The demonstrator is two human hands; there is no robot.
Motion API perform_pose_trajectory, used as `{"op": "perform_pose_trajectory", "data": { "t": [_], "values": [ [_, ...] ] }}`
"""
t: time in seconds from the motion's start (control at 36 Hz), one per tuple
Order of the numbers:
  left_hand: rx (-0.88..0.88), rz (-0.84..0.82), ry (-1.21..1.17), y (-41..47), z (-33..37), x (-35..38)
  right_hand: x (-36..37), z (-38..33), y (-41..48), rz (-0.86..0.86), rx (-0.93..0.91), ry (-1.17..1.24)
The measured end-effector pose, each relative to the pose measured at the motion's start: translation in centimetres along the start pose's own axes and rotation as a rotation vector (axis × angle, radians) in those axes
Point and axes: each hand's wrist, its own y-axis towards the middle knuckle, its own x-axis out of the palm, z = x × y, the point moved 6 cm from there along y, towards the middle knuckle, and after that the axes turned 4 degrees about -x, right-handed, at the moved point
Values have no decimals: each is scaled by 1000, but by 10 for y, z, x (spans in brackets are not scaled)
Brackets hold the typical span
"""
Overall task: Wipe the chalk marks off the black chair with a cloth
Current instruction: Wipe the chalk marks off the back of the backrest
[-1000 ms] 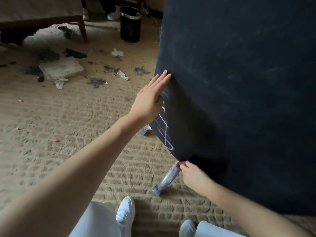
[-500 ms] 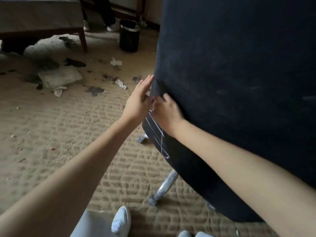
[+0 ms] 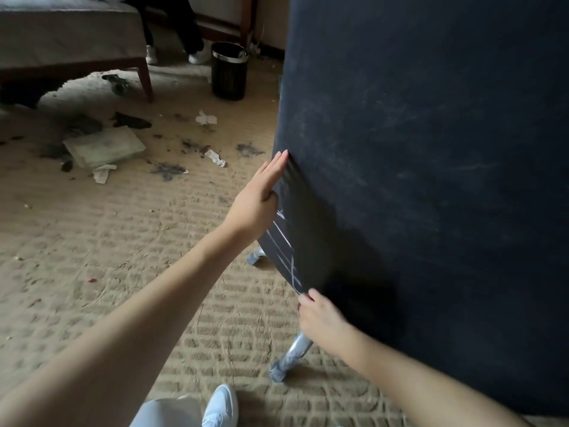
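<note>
black chair [image 3: 431,180] fills the right half of the view, its curved left edge running down mid-frame; open carpet [image 3: 107,257] to the left of that edge, so room for the arms on that side. chalk marks [image 3: 284,257] sit low on the chair's left edge, a few crossed white lines, between the two hands. left hand [image 3: 258,195] is flat on that edge above the marks, fingers straight and together, thumb against the fabric, holding nothing. right hand [image 3: 320,312] is at the chair's lower left edge just below the marks, fingers curled with thumb and fingertips meeting at the edge; can't tell if they pinch the fabric or something small. chrome leg [image 3: 292,355] angles down to the carpet right under the right hand, second leg [image 3: 257,258] shows just left of the marks. own white shoe [image 3: 221,405] at the bottom edge. farther back on the carpet: black bin [image 3: 230,72] near the chair's upper left, tissue scraps [image 3: 215,158], a flat grey pad [image 3: 104,146], dark stains, a wooden-legged bench [image 3: 70,35] and another person's legs [image 3: 184,32], all well apart from the hands.
</note>
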Motion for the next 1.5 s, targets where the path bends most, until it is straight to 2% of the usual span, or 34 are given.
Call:
{"op": "perform_pose_trajectory", "data": {
  "t": [0.03, 0.11, 0.17, 0.25, 0.33, 0.39, 0.47, 0.58, 0.72, 0.86, 0.92, 0.97, 1.06, 1.17, 1.22, 1.36, 1.5],
  "values": [
    [1, 4, -5, 0, 0, 0, -18, 13, 4, 62, 49, 32],
    [-23, 25, -34, -1, -3, -3, -85, 62, 12, 520, 221, 88],
    [-43, 42, -68, -2, -4, -6, -116, 94, 11, 581, 300, 53],
    [-87, 66, -135, -2, -8, -15, -151, 132, 11, 531, 366, -106],
    [-105, 67, -115, 3, -12, -22, -152, 141, 17, 438, 384, -226],
    [-94, 59, -78, 7, -12, -24, -133, 126, 26, 340, 349, -200],
    [-61, 32, -58, 8, -8, -19, -112, 102, 29, 379, 322, -52],
    [-64, 0, -90, 8, -7, -8, -42, 47, 31, 188, 93, -148],
    [-89, -26, -157, 6, -7, 1, 14, 1, 14, -3, -2, -132],
    [-103, -32, -186, 6, -11, 0, 30, -15, 10, -63, -55, -74],
    [-110, -24, -209, 7, -12, 0, 14, -6, 12, -42, -52, -60],
    [-103, -16, -224, 7, -13, 0, -22, 16, 14, 82, 5, -53],
    [-102, 12, -214, 7, -13, -6, -97, 70, 12, 500, 200, 2],
    [-180, 131, -309, 1, -17, -25, -166, 136, 10, 585, 446, -173],
    [-200, 196, -328, -4, -22, -34, -182, 153, 10, 567, 515, -257],
    [-269, 220, -311, -15, -46, -43, -150, 124, 28, 371, 347, -423],
    [-293, 230, -284, -26, -64, -41, -85, 75, 30, 196, 112, -449]
  ]
}}
